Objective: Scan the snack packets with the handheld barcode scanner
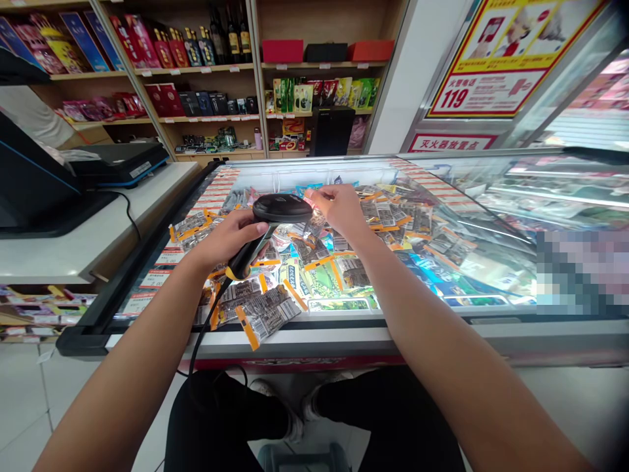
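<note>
My left hand [228, 239] is wrapped round the handle of a black barcode scanner [282, 208], its head turned toward the right. A cable runs from the handle's lower end toward my lap. Just right of the scanner head, my right hand [339, 204] pinches the top of a small snack packet [314, 226], partly hidden by the scanner. A reddish glow shows near those fingertips. Beneath both hands, many similar clear packets with orange ends are spread over the freezer's glass top [230, 177]. One packet [270, 314] lies at the near edge.
On the left, a white counter [54, 255] carries a black scale [118, 162] and a dark screen. Shelves [196, 69] with bottles, boxes and bags stand behind the freezer. A red and yellow poster [511, 59] hangs at the right. My legs are against the freezer's front.
</note>
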`<state>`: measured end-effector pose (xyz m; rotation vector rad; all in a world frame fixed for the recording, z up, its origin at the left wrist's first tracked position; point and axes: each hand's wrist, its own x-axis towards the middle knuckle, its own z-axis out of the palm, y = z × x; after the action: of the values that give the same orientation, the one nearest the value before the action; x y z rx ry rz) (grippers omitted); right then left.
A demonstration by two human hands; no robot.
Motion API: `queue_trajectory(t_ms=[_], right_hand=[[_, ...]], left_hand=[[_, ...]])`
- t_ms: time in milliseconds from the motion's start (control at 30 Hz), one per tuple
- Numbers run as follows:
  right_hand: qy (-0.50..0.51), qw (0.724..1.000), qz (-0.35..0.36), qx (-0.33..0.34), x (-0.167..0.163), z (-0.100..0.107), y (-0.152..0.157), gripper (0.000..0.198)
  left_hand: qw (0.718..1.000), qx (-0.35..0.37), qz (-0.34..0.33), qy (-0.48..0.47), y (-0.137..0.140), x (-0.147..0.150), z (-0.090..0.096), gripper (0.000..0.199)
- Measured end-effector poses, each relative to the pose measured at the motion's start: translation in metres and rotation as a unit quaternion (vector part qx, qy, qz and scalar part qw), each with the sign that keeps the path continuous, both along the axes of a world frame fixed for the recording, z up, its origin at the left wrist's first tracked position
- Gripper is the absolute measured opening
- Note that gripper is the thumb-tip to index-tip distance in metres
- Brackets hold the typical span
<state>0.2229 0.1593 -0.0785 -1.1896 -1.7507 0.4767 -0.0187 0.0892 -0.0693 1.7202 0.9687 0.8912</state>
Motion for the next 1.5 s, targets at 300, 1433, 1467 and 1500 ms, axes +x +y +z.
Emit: queue_trajectory(t_ms=[300,1433,1467,1500], right_hand=[[0.007,1.0,0.0,0.021,0.003,-0.004,0.007,0.053],[-0.267,0.951,0.119,-0.098,-0.07,-0.03,-0.052,0.086],[-0.259,0.951,0.124,-0.113,-0.07,-0.03,-0.053,0.086],[-0.247,0.951,0.134,-0.126,-0.07,-0.029,-0.053,0.087]], left_hand=[[1.0,-0.012,0.002,-0.02,-0.002,-0.002,-0.001,0.035],[0.973,-0.035,0.172,-0.148,0.01,0.0,0.005,0.047],[0.973,-0.035,0.17,-0.15,0.01,0.0,0.005,0.046],[0.973,-0.036,0.169,-0.152,0.01,0.0,0.005,0.046]])
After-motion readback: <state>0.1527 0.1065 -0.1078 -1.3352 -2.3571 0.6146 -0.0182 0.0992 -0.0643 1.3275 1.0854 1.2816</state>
